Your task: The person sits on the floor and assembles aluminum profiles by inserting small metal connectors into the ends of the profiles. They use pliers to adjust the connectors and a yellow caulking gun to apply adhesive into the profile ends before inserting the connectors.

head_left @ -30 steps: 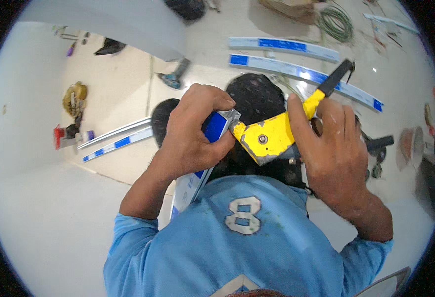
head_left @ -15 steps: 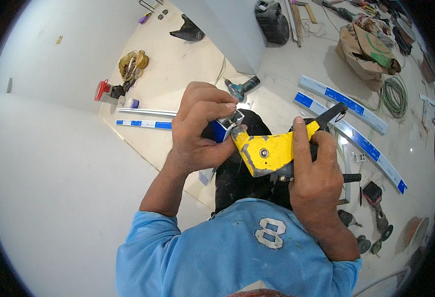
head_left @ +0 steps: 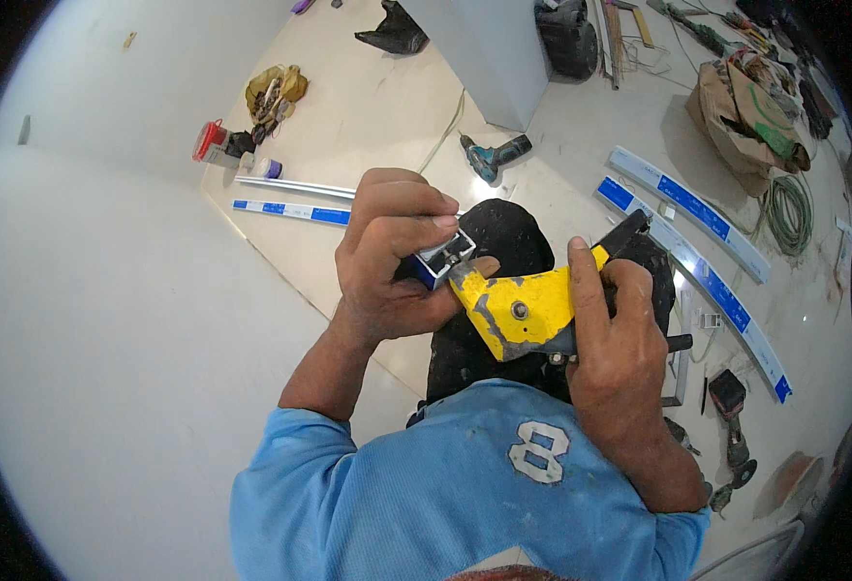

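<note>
My left hand [head_left: 387, 252] is closed around a short end of aluminium profile [head_left: 445, 258] with blue film on its side; its open box-shaped end faces right. In my right hand [head_left: 615, 349] is a hand riveter [head_left: 527, 308] with a worn yellow body and dark handles. The fingers lie over the handles, which are spread apart. The riveter's nose meets the end of the profile, beside my left thumb. Whether a rivet sits between them is too small to tell.
A cordless drill [head_left: 494, 157] lies beyond my knees. Long blue-and-white profiles [head_left: 702, 266] lie at right, and another profile [head_left: 290, 211] at left. Farther right are an angle grinder [head_left: 734, 426], coiled cable [head_left: 787, 215] and a paper sack [head_left: 736, 126]. A wall corner [head_left: 484, 58] stands ahead.
The view has shifted, so the floor things sit differently in the picture. The profile end has tilted slightly, its opening showing more. The riveter stays against it, its handles a little closer together.
</note>
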Demonstrator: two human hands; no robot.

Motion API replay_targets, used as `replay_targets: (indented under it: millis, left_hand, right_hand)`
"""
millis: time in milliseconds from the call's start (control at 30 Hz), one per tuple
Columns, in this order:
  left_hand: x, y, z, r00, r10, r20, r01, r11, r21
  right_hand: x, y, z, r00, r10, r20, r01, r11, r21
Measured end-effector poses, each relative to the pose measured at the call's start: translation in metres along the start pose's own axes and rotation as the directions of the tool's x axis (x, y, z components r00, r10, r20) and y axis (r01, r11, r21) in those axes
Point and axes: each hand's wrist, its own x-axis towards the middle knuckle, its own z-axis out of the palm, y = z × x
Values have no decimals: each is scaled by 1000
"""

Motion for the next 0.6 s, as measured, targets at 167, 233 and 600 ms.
replay_targets:
  millis: [167,233,600]
  left_hand:
    - [-7,3,-1,1000,23,6,-23,999,29]
    - [-10,6,1,1000,21,8,-21,999,29]
    - [-16,14,14,997,67,38,-69,996,58]
  right_hand:
    - [-4,4,9,1000,2,16,-4,994,111]
    - [-7,4,12,999,20,42,-26,987,161]
    - [-23,7,14,969,142,203,-215,891,401]
